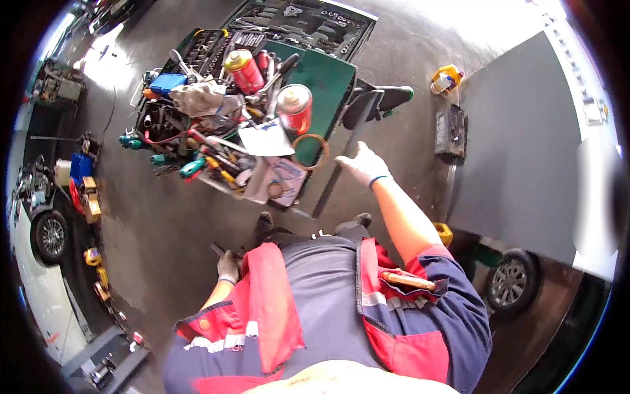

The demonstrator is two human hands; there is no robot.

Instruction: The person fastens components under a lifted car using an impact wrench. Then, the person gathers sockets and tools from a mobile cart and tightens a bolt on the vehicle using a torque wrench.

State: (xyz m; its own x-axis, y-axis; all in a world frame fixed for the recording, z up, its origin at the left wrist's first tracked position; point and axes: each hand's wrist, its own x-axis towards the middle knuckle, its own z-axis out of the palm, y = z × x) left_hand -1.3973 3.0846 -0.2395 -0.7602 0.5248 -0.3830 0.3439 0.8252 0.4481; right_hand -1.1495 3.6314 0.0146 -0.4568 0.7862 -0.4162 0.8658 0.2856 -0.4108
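My right hand (365,165), in a light work glove, reaches forward beside the corner of a tool cart (321,85). Its fingers are partly extended, thumb apart, and nothing shows in it. Nearest to it on the cart are a roll of tape (310,152), a white sheet of paper (266,138) and a red spray can (295,108). A dark bar (328,187) slants past the fingertips; contact cannot be told. Low at my left side, my gloved left hand (228,266) is closed around a small dark object (217,249), whose kind I cannot make out.
Pliers, screwdrivers, wrenches and a second spray can (243,71) crowd the cart. Open socket trays (308,26) lie behind. On the right stand a car battery (450,131), a yellow jug (447,79) and a vehicle with a wheel (512,281). Another car (49,289) is at left.
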